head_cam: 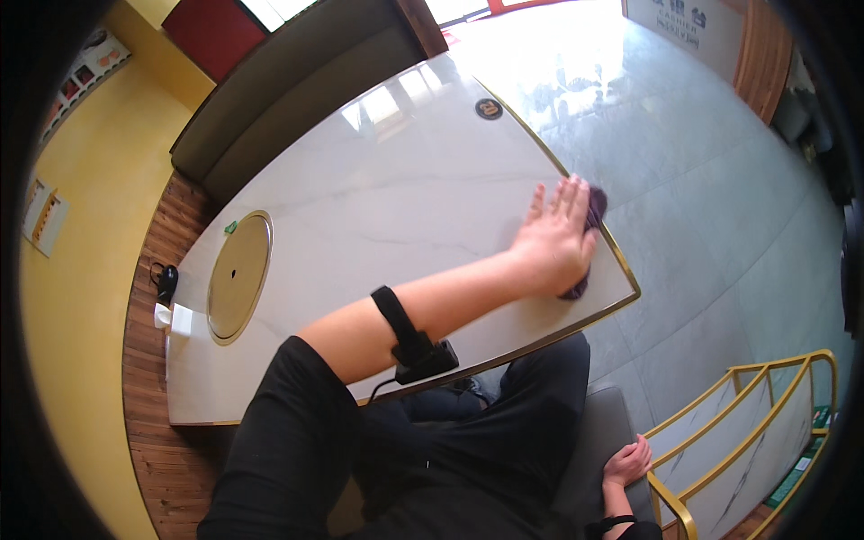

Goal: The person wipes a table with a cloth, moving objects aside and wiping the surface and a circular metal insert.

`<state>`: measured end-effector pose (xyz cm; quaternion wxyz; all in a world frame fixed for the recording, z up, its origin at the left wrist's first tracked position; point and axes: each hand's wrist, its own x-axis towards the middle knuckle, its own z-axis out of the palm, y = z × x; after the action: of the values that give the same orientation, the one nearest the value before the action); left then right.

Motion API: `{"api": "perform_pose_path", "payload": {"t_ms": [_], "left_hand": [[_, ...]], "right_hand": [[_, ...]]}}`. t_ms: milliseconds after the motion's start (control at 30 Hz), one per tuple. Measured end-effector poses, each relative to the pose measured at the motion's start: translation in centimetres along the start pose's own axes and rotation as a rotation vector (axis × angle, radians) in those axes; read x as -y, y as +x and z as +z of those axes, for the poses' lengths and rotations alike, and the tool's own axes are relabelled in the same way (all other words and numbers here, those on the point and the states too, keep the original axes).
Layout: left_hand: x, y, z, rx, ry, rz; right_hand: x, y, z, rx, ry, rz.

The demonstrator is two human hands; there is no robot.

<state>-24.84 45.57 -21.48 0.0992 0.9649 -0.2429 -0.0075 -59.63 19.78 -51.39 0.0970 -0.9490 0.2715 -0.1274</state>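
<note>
My left hand (555,243) presses palm-down on a folded dark purple cloth (596,206), near the gold-edged right side of a white marble-patterned table (405,223). The cloth shows beyond my fingers and below my wrist; my palm covers its middle. A black strap with a small device (425,361) and a cable sits around my left forearm. Down at the lower right, my right hand (628,462) rests by the edge of a grey padded seat (594,432), close to a gold metal rail. Its fingers are curled, and whether they grip the edge is unclear.
A round gold plate (239,277) is set into the table's left part, with a small green item (231,227) at its rim. A white tissue box (181,319) stands by the wall. A gold-framed rack (742,432) is at lower right, and a padded bench (304,88) lies beyond the table.
</note>
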Motion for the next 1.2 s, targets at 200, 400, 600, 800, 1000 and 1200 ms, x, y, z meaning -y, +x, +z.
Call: {"api": "perform_pose_path", "payload": {"t_ms": [200, 400, 600, 800, 1000, 1200], "left_hand": [[-2.4, -3.8, 0.1, -0.053, -0.073, 0.139], [-0.9, -8.4, 0.1, -0.25, -0.106, 0.211], [6.3, -17.4, -4.5, -0.33, -0.099, 0.026], [18.6, -29.5, -8.5, -0.243, 0.25, -0.515], [29.1, -32.3, -9.7, -0.28, 0.387, -0.971], [25.8, -20.9, -6.6, -0.289, 0.348, -0.775]], "right_hand": [[-0.2, -0.3, 0.5, 0.001, -0.009, 0.013], [0.5, -0.5, 0.3, -0.029, -0.016, 0.017], [-0.2, -0.3, 0.5, -0.011, -0.03, 0.022], [-0.7, -0.2, 0.9, 0.02, -0.02, 0.065], [-0.5, -0.4, 1.0, 0.061, -0.017, 0.07], [-0.3, -0.1, 0.5, 0.018, -0.009, 0.017]]}}
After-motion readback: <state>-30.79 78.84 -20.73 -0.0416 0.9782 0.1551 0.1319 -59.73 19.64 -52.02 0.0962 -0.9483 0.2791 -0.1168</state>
